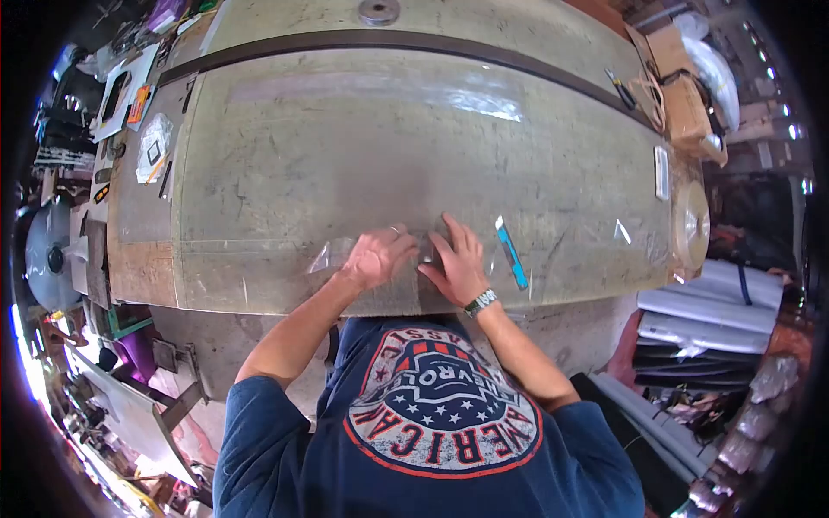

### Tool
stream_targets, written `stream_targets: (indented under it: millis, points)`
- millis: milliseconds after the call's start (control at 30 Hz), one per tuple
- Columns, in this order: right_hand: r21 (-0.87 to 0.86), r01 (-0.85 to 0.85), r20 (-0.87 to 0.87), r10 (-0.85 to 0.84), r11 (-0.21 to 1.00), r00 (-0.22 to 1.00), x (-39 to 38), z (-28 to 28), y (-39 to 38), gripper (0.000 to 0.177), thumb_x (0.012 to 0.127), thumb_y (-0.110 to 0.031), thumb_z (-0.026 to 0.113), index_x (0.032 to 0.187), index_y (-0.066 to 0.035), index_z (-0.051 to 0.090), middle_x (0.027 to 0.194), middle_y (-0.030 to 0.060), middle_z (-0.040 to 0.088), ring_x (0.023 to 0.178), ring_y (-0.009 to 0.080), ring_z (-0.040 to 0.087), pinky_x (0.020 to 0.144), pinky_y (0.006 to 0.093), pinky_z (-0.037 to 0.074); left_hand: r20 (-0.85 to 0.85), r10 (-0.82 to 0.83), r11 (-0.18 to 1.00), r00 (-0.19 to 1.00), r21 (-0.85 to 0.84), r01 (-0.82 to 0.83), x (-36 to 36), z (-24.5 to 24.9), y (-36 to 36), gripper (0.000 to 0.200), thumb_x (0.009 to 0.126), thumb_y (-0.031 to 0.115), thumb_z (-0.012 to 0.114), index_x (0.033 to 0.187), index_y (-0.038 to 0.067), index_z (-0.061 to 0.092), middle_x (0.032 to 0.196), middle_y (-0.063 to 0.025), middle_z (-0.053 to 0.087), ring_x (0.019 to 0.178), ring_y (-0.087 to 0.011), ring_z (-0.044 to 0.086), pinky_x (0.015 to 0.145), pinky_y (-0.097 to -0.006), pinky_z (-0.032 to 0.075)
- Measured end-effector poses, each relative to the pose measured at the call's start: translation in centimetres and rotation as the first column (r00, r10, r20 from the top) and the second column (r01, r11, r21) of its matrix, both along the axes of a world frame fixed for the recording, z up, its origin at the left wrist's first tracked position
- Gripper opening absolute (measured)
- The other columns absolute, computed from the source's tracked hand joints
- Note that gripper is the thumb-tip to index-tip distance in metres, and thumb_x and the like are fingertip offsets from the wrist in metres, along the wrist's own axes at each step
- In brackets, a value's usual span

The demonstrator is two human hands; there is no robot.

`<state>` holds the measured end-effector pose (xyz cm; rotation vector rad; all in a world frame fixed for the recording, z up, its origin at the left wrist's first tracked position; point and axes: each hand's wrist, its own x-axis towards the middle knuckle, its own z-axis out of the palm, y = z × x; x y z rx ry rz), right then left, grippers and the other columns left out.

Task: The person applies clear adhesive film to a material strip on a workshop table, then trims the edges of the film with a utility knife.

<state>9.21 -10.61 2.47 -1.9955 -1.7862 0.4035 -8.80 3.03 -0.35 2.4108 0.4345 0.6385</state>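
Note:
Both my hands are low over the worktable (285, 173), close to its near edge. The fingers of my left hand (378, 257), with a ring on one of them, are curled together; what they hold is hidden. A clear plastic piece (328, 257) lies beside that hand on the left. My right hand (460, 263), a watch (480, 301) on its wrist, has its thumb and fingers apart. In the narrow gap between the hands shows a small, shiny clear piece (427, 249). A blue utility knife (511, 253) lies just right of my right hand.
A long dark bar (371, 39) crosses the table's far side, with a round metal disc (378, 11) beyond it. Pliers (620, 89), cardboard boxes (682, 104) and a tape roll (691, 217) are at right. A plastic bag (154, 148) lies left. Wrapped rolls (708, 298) are stacked lower right.

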Motion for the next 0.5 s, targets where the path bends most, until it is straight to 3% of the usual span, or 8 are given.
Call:
stream_targets:
  millis: [100, 133, 167, 233, 267, 367, 400, 500]
  points:
    - [-0.07, -0.083, -0.12, 0.075, 0.994, 0.99, 0.6, 2.1, 2.8, 0.063, 0.075, -0.032, 0.087, 0.127, -0.006, 0.064, 0.161, 0.0205, 0.034, 0.145, 0.0437, 0.031, 0.114, 0.0555, 0.03, 0.064, -0.045, 0.99, 0.997, -0.133, 0.053, -0.3, 2.5, 1.2, 0.017, 0.086, 0.016, 0.078, 0.098, 0.008, 0.07, 0.095, -0.011, 0.065, 0.079, -0.0329, 0.068, 0.064, -0.0424, 0.057]
    - [-0.002, -0.075, -0.119, 0.074, 0.997, 0.99, 0.5, 3.0, 3.9, 0.05, 0.079, -0.027, 0.087, 0.118, -0.005, 0.066, 0.146, 0.0168, 0.053, 0.133, 0.0331, 0.05, 0.106, 0.0481, 0.041, 0.079, -0.045, 0.977, 0.996, -0.206, 0.06, -0.3, 3.8, 1.8, 0.015, 0.087, 0.016, 0.076, 0.098, 0.009, 0.07, 0.096, -0.0097, 0.065, 0.081, -0.0328, 0.068, 0.067, -0.0435, 0.057]
    - [-0.142, -0.084, -0.365, 0.027, 0.986, 0.931, 0.9, 3.5, 4.8, 0.044, 0.082, -0.024, 0.086, 0.116, -0.005, 0.066, 0.136, 0.013, 0.058, 0.124, 0.0278, 0.055, 0.101, 0.0438, 0.045, 0.099, -0.045, 0.973, 0.994, -0.223, 0.066, -0.4, 4.5, 2.5, 0.015, 0.088, 0.016, 0.076, 0.099, 0.009, 0.07, 0.098, -0.0097, 0.065, 0.082, -0.033, 0.068, 0.068, -0.044, 0.057]
    - [-0.382, -0.21, -0.742, -0.164, 0.9, 0.65, 2.3, 4.6, 6.6, 0.032, 0.087, -0.017, 0.084, 0.111, -0.004, 0.066, 0.116, 0.0054, 0.069, 0.107, 0.0172, 0.064, 0.09, 0.035, 0.052, 0.134, -0.037, 0.965, 0.99, -0.253, 0.07, -0.7, 5.3, 4.2, 0.015, 0.09, 0.016, 0.075, 0.101, 0.008, 0.069, 0.101, -0.0097, 0.066, 0.084, -0.0333, 0.068, 0.07, -0.0451, 0.057]
    - [-0.371, -0.182, -0.715, -0.155, 0.91, 0.681, 2.4, 5.4, 7.5, 0.019, 0.091, -0.01, 0.079, 0.103, -0.004, 0.066, 0.09, -0.0039, 0.069, 0.082, 0.0048, 0.063, 0.071, 0.0229, 0.051, 0.137, -0.037, 0.944, 0.99, -0.321, 0.079, -0.8, 4.8, 5.3, 0.022, 0.088, 0.019, 0.078, 0.104, 0.007, 0.068, 0.098, -0.0097, 0.068, 0.083, -0.03, 0.069, 0.07, -0.0428, 0.056]
    - [-0.352, -0.155, -0.806, -0.214, 0.923, 0.552, 3.3, 6.4, 10.0, 0.016, 0.091, -0.011, 0.079, 0.099, -0.005, 0.066, 0.083, -0.0048, 0.068, 0.074, 0.0036, 0.06, 0.065, 0.0236, 0.048, -0.091, -0.079, 0.726, 0.993, -0.688, -0.006, -1.9, 7.4, 9.1, 0.033, 0.086, 0.024, 0.081, 0.109, 0.005, 0.067, 0.091, -0.0099, 0.071, 0.081, -0.0207, 0.068, 0.069, -0.0372, 0.055]
    - [-0.348, -0.105, -0.774, -0.222, 0.932, 0.593, 4.0, 6.7, 11.2, 0.014, 0.092, -0.01, 0.078, 0.097, -0.006, 0.066, 0.083, -0.0044, 0.068, 0.073, 0.0036, 0.06, 0.065, 0.0232, 0.048, -0.104, -0.101, 0.628, 0.989, -0.778, -0.017, -2.9, 7.0, 10.4, 0.039, 0.084, 0.028, 0.083, 0.109, 0.001, 0.068, 0.084, -0.0077, 0.071, 0.079, -0.0142, 0.066, 0.064, -0.0332, 0.052]
    - [-0.323, 0.036, -0.754, -0.28, 0.946, 0.594, 8.0, 7.3, 14.4, 0.01, 0.093, -0.009, 0.076, 0.095, -0.005, 0.067, 0.083, -0.0028, 0.069, 0.072, 0.0044, 0.061, 0.064, 0.0224, 0.048, -0.289, -0.246, 0.571, 0.925, -0.814, -0.102, -7.4, 6.6, 15.3, 0.036, 0.085, 0.025, 0.082, 0.107, -0.001, 0.069, 0.085, -0.0058, 0.071, 0.077, -0.0126, 0.066, 0.061, -0.0325, 0.052]
